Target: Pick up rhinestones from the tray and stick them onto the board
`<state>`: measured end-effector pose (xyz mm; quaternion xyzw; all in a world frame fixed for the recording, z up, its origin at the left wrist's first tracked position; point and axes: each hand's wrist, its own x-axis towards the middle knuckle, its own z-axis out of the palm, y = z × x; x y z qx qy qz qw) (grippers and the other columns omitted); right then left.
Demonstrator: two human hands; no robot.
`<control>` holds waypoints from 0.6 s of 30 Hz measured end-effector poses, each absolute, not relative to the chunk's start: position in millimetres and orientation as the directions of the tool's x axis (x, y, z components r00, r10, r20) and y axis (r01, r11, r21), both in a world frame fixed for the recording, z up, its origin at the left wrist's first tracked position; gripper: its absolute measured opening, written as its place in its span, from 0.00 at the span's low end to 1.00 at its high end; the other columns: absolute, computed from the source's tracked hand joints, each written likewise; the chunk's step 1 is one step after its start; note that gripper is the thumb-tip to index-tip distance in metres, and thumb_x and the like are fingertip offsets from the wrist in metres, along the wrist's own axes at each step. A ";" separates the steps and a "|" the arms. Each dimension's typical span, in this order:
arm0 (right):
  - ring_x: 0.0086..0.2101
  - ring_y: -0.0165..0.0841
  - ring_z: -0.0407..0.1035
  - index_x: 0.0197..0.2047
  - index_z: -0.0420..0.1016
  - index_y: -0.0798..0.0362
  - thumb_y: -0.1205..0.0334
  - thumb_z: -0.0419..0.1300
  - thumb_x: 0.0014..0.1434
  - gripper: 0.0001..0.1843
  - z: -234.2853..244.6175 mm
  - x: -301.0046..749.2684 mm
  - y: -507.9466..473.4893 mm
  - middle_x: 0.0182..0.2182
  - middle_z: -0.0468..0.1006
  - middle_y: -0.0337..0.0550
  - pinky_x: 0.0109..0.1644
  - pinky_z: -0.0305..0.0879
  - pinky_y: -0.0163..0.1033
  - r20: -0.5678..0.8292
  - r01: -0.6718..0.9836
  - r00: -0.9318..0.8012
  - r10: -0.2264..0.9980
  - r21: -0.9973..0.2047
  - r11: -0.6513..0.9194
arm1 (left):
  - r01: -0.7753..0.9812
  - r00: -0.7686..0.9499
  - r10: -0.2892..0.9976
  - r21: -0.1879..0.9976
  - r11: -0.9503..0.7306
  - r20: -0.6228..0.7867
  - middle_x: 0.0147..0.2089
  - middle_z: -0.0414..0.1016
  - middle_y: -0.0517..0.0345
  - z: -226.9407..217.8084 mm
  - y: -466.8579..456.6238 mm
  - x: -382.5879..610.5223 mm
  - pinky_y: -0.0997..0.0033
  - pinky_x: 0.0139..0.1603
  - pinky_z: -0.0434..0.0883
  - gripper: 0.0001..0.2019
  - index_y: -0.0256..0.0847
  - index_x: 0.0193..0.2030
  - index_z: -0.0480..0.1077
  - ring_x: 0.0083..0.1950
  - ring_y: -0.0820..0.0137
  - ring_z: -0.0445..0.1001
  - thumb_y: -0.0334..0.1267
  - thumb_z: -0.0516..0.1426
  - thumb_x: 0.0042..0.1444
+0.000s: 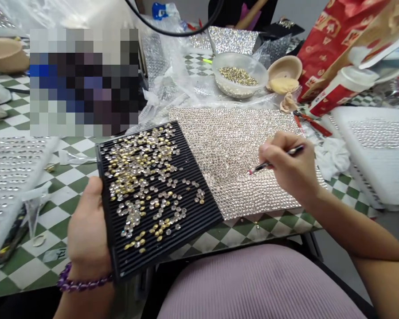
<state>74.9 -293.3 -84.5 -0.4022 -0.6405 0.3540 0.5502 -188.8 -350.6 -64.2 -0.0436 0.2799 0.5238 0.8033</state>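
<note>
The left hand (pixel 86 230) grips the near left edge of a black ridged tray (pixel 186 212), thumb lying on top and fingers curled underneath, so the hand is closed on it; a purple bead bracelet (pixel 81 283) circles that wrist. The tray rests tilted over the edge of the green and white checked table (pixel 66 208) and its far corner overlaps the stone sheet. Loose stones (pixel 136 164), some clear side up and some gold back up, are scattered mostly over its upper left half. The right hand (pixel 289 170) pinches a thin pen-like stick (pixel 274 162) between thumb and fingers, with its red tip down on or just above the stone sheet (pixel 232 146), a sparkling mat packed with close rows of stones that lies flat just right of the tray. Beyond the sheet stands a clear plastic bowl (pixel 262 73) of gold-backed stones, with a wooden bowl (pixel 284 66) just beside it. At the upper right a red bag (pixel 332 35) carries a repeated pale pattern that cannot be read as letters, and a red and white bottle (pixel 339 91) leaning under it has print too blurred to make out. A white pad (pixel 379 177) with rows of stones lies at the far right.
</note>
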 end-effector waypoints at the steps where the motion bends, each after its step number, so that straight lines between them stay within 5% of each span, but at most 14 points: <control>1: 0.18 0.22 0.58 0.16 0.59 0.53 0.73 0.62 0.52 0.19 -90.3 80.1 -293.2 0.15 0.64 0.33 0.20 0.53 0.32 0.393 0.224 -0.125 0.911 -0.883 0.412 | -0.883 0.248 0.816 0.224 0.412 -0.523 0.56 0.77 0.68 -65.3 -349.3 -189.7 0.59 0.67 0.60 0.35 0.52 0.71 0.52 0.67 0.58 0.62 0.61 0.29 0.64; 6: 0.22 0.24 0.64 0.17 0.61 0.53 0.67 0.63 0.55 0.19 -100.5 92.8 -287.6 0.18 0.68 0.36 0.24 0.58 0.34 0.197 0.431 -0.365 0.910 -0.830 0.353 | -0.958 0.004 0.730 0.206 0.198 -0.683 0.55 0.77 0.65 -75.9 -345.6 -193.1 0.55 0.67 0.60 0.29 0.53 0.73 0.44 0.67 0.61 0.63 0.54 0.36 0.68; 12: 0.22 0.24 0.64 0.19 0.63 0.54 0.63 0.64 0.55 0.17 -98.2 90.7 -275.3 0.20 0.72 0.38 0.25 0.57 0.35 0.097 0.490 -0.487 0.868 -0.793 0.363 | -0.960 -0.010 0.701 0.204 0.194 -0.713 0.48 0.81 0.68 -84.0 -346.2 -197.1 0.57 0.67 0.61 0.26 0.53 0.71 0.53 0.66 0.61 0.63 0.50 0.38 0.68; 18: 0.21 0.22 0.63 0.18 0.63 0.55 0.66 0.63 0.54 0.17 -103.5 86.2 -274.4 0.18 0.71 0.35 0.25 0.55 0.33 0.094 0.509 -0.498 0.862 -0.774 0.377 | -0.960 -0.077 0.631 0.227 0.162 -0.772 0.45 0.82 0.71 -80.4 -347.0 -193.7 0.57 0.68 0.59 0.25 0.59 0.71 0.49 0.66 0.62 0.63 0.49 0.43 0.68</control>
